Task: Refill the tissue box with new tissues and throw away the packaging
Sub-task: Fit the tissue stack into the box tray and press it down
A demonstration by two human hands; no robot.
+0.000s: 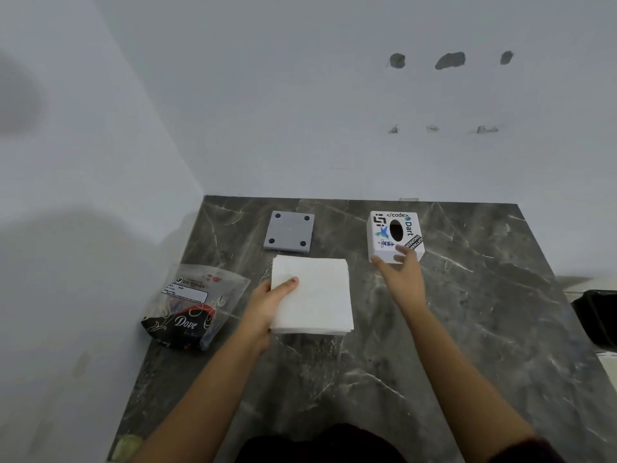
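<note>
Soft, even, cool light fills the scene. A broad blurred shadow lies on the white wall (83,228) left of the marble table (467,329). The table shows faint sheen without glare. Wide-angle distortion bends its edges, and detail is slightly soft throughout.

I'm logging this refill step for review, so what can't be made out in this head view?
- Inside of the white stickered tissue box: only a dark oval slot shows.
- Clear Dove-printed plastic wrapper: label text too small; contents unclear.
- Black object at the right edge: cut off by the frame.
- Underside of the white tissue stack: hidden; left hand covers its edge.
</note>
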